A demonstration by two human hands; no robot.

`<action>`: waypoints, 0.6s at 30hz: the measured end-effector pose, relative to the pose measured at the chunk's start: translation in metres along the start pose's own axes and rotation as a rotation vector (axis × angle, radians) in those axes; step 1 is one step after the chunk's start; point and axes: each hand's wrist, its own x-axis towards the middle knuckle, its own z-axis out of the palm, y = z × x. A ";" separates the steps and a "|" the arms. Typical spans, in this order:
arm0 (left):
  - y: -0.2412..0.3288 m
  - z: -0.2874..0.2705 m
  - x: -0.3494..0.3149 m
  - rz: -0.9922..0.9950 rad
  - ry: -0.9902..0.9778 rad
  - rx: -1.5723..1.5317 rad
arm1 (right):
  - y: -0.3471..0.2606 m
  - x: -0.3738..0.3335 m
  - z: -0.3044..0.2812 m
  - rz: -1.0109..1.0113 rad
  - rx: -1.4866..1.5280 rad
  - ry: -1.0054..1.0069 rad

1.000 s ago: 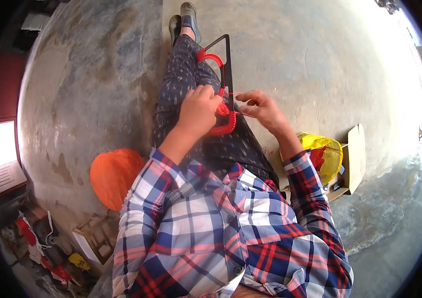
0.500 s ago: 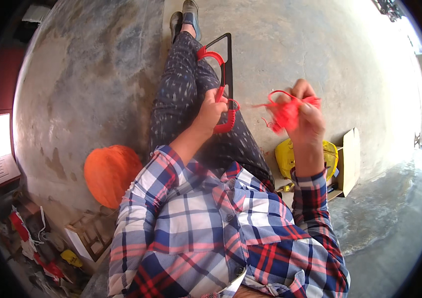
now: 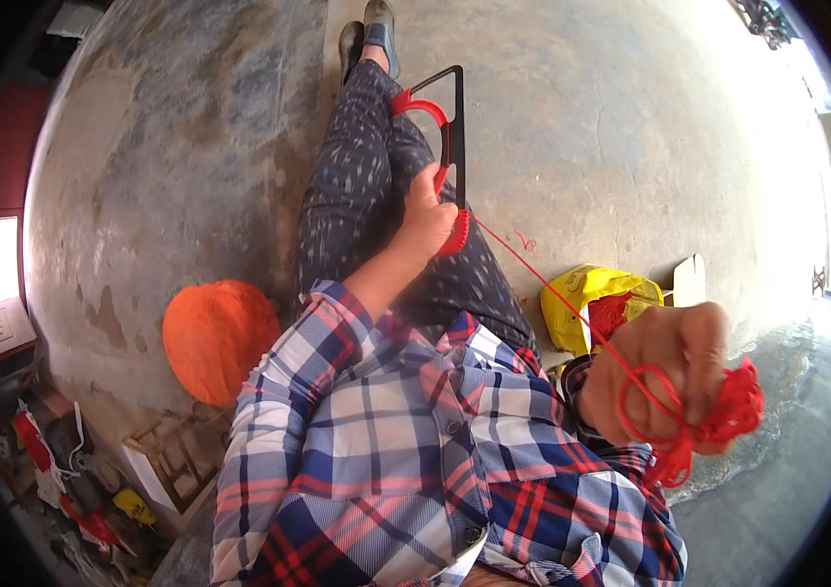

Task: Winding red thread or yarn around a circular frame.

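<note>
The left hand (image 3: pixel 425 217) clasps a black frame (image 3: pixel 460 127), part red-wrapped, part bare; the right hand (image 3: pixel 655 357) clenches bundled red cord (image 3: pixel 737 403).

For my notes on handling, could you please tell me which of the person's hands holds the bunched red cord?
The right hand holds the bunched red cord; the left hand instead grips the red-and-black frame.

The person's left hand (image 3: pixel 428 217) is closed, thumb (image 3: pixel 425 183) pointing toward the far side, left forearm (image 3: pixel 379 277) slanting inward; the right hand (image 3: pixel 658 360) hangs farther right and nearer, fingers (image 3: pixel 704 338) curled.
</note>
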 end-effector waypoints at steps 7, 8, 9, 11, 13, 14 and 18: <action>0.062 -0.012 -0.019 0.448 -0.145 0.536 | -0.010 -0.021 -0.008 -0.607 -0.375 0.685; 0.058 -0.017 -0.011 0.277 -0.045 0.366 | -0.020 -0.034 -0.026 -0.389 -0.781 0.742; 0.051 -0.024 -0.002 0.106 0.060 0.196 | -0.029 -0.049 -0.051 -0.145 -1.173 0.772; 0.025 -0.039 0.014 0.039 0.042 0.268 | -0.015 -0.061 -0.087 0.378 -1.396 0.973; -0.003 -0.046 0.018 -0.090 -0.118 0.430 | 0.004 -0.080 -0.129 0.711 -1.934 0.669; 0.004 -0.043 0.013 -0.131 -0.177 0.429 | 0.017 -0.092 -0.148 0.726 -1.927 0.660; 0.008 -0.024 0.000 -0.007 -0.112 0.500 | 0.054 -0.083 -0.172 0.798 -1.457 1.049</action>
